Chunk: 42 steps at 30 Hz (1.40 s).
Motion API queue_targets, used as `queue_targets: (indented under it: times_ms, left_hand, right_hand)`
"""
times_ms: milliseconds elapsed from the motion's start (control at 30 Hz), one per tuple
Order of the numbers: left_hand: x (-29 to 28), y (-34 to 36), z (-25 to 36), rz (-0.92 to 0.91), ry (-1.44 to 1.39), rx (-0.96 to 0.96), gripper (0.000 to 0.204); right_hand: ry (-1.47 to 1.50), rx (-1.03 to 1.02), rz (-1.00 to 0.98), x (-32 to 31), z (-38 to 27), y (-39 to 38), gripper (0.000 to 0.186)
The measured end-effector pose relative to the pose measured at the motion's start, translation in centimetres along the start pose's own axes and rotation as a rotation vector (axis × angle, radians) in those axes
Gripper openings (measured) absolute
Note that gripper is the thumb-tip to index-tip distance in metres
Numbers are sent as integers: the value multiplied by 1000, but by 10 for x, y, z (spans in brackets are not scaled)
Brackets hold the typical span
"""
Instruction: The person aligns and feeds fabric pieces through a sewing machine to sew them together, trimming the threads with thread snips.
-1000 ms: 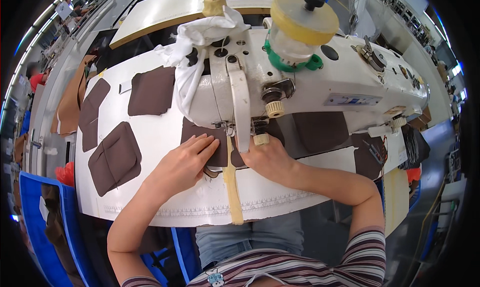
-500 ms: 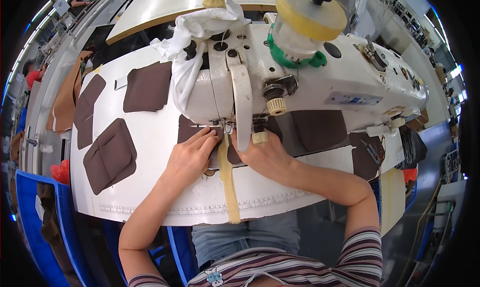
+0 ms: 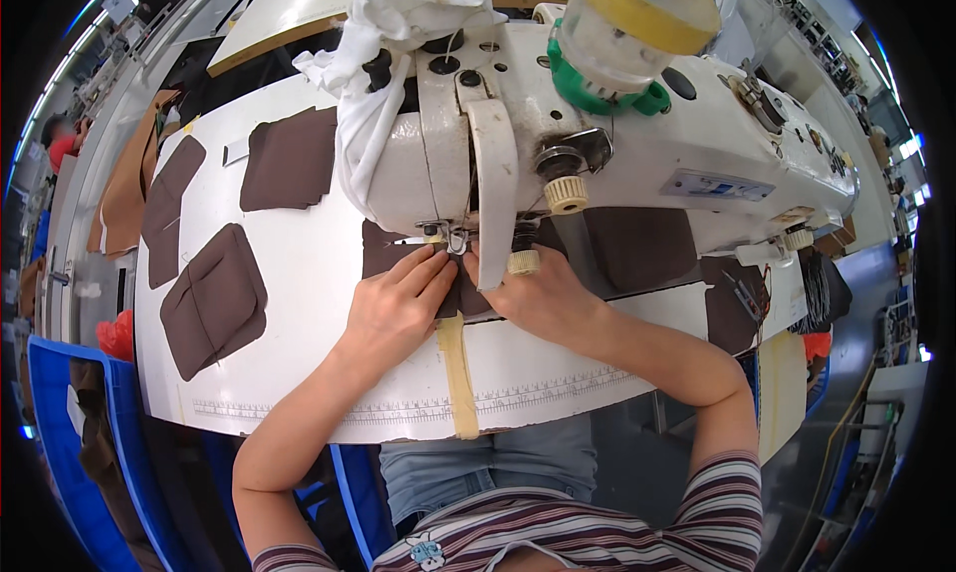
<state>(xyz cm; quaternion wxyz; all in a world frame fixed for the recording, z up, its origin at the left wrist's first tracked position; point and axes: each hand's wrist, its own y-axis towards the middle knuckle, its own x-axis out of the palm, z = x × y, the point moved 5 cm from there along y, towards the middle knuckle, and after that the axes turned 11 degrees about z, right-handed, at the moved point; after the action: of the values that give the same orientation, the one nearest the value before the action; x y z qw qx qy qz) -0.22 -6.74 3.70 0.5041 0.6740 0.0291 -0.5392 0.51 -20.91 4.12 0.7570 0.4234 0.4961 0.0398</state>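
Note:
A dark brown fabric piece (image 3: 460, 298) lies at the presser foot (image 3: 456, 241) of a white sewing machine (image 3: 637, 154). From the left, my left hand (image 3: 398, 298) pinches it, fingers bunched and tips just in front of the foot. On the other side my right hand (image 3: 543, 293) grips the same fabric close to the foot. The machine's white lever arm (image 3: 491, 194) and a tension knob hide part of my right fingers. Between the hands, the fabric covers the upper end of a yellow tape strip (image 3: 456, 373) on the white table (image 3: 309, 373).
Stacked brown pieces (image 3: 289, 161), a stitched brown piece (image 3: 214, 301) and a long one (image 3: 174, 214) lie left. More brown fabric (image 3: 642, 248) lies under the machine arm; snips (image 3: 745, 298) rest farther right. A blue bin (image 3: 100, 443) stands lower left. White cloth (image 3: 383, 49) drapes the machine head.
My hands have drawn closer together at the presser foot. Brown fabric now spans the gap between them, over the tape's upper end that showed before. The view has shifted slightly.

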Motion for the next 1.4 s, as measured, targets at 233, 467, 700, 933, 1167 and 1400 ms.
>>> queue_targets:
  times_ms: [233, 467, 700, 933, 1167, 1400]
  left_hand:
    - [0, 7, 6, 21, 59, 38, 32]
    - [3, 7, 5, 12, 71, 69, 30]
    - [4, 7, 5, -11, 50, 51, 32]
    - [1, 7, 4, -5, 18, 80, 33]
    - [-11, -4, 8, 18, -231, 113, 32]
    - [-14, -4, 13, 95, -241, 203, 21]
  right_hand:
    - [44, 4, 36, 0, 2, -3, 13]
    - [21, -24, 21, -1, 0, -1, 23]
    - [13, -21, 8, 1, 0, -4, 30]
    - [-10, -39, -16, -3, -1, -5, 31]
    - [175, 15, 83, -19, -12, -17, 20]
    - [247, 8, 83, -18, -14, -19, 16]
